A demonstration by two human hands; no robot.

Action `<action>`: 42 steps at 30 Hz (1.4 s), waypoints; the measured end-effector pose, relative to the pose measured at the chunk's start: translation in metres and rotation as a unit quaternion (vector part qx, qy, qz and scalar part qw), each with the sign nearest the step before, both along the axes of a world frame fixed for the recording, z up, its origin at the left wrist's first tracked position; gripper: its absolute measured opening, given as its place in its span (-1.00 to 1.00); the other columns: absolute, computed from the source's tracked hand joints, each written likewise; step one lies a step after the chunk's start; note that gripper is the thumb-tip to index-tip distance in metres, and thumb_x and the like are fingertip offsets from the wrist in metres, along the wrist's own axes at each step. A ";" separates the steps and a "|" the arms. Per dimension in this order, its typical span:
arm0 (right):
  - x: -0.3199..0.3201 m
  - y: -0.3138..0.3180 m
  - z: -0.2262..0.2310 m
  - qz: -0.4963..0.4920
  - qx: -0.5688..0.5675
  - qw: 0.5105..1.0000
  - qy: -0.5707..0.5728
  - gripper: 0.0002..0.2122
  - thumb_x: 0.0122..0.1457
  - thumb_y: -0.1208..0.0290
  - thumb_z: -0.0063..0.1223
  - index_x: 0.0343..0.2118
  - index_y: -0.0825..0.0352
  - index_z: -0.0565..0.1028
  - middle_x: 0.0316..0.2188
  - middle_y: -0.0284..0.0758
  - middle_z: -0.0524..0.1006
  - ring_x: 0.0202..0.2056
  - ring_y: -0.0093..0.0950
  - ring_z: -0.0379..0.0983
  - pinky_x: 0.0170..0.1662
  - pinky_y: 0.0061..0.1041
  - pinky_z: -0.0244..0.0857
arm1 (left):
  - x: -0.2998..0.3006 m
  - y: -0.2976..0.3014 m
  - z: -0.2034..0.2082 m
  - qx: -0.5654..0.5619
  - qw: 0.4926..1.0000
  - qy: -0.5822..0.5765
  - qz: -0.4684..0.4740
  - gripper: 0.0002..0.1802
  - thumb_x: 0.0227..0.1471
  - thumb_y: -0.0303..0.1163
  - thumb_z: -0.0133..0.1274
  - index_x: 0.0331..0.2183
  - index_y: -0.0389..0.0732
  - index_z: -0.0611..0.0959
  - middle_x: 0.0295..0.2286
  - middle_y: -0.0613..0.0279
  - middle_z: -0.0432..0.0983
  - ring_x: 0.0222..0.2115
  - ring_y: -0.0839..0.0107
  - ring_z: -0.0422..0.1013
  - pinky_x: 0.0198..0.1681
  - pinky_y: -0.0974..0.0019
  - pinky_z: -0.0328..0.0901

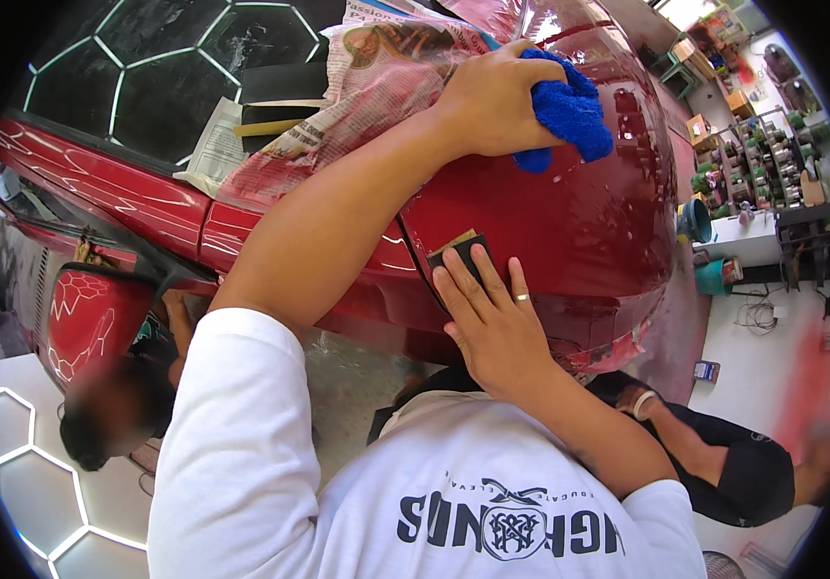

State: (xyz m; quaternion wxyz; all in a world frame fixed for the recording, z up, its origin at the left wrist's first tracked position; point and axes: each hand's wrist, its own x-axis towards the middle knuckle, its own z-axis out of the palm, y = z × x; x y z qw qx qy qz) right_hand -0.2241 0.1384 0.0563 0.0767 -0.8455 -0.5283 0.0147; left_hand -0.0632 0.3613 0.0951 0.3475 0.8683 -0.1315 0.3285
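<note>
In the upper middle, my left hand (502,101) is closed around a bunched blue microfibre cloth (574,111) over the glossy red car panel (569,212). Below and nearer, my right hand (497,328) lies with its fingers stretched over a folded piece of dark sandpaper (468,258). Those fingertips press the sandpaper against the panel beside a dark curved seam. A tan edge of the folded sheet shows above them. The panel's surface looks wet and reflects light.
Newspaper (376,96) covers part of the car beside my left forearm, next to the dark glass (164,87). A red side mirror (96,318) juts out at left. One person (121,410) is low at left, another (723,454) at right. Shelves with containers (752,164) stand far right.
</note>
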 end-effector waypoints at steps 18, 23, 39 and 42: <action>0.006 0.048 0.000 -0.038 0.048 0.998 -0.006 -0.39 0.45 0.21 0.04 0.50 0.30 0.28 0.56 -0.19 0.18 0.55 -0.06 0.05 0.48 0.37 -0.10 | -0.004 0.004 0.002 -0.027 1.000 0.000 0.014 -0.31 -0.28 0.04 0.58 -0.04 0.06 0.81 -0.06 0.06 0.64 -0.08 -0.04 0.65 0.04 -0.03 0.54; -0.004 0.031 0.001 -0.034 0.020 0.999 -0.012 -0.41 0.48 0.20 -0.01 0.49 0.33 0.28 0.57 -0.18 0.17 0.55 -0.05 0.03 0.49 0.37 -0.12 | 0.000 0.001 0.001 -0.046 0.999 -0.016 -0.005 -0.29 -0.29 0.09 0.58 -0.04 0.08 0.81 -0.05 0.05 0.63 -0.08 -0.05 0.65 0.04 -0.04 0.55; 0.049 0.075 -0.007 -0.190 0.071 0.979 0.001 -0.44 0.57 0.15 -0.21 0.49 0.37 0.24 0.56 -0.13 0.17 0.56 -0.05 0.03 0.47 0.39 -0.05 | -0.006 0.008 0.018 -0.089 0.995 -0.038 0.009 -0.37 -0.32 -0.16 0.62 -0.14 -0.12 0.79 -0.13 -0.01 0.66 -0.10 -0.01 0.63 0.05 0.02 0.52; 0.014 0.069 -0.003 -0.136 0.049 0.989 -0.012 -0.44 0.57 0.16 -0.20 0.49 0.38 0.25 0.56 -0.14 0.18 0.56 -0.03 0.04 0.47 0.39 -0.04 | -0.007 0.011 0.020 -0.088 0.995 -0.040 0.012 -0.38 -0.32 -0.14 0.62 -0.14 -0.10 0.80 -0.12 0.01 0.66 -0.10 -0.02 0.63 0.05 0.02 0.52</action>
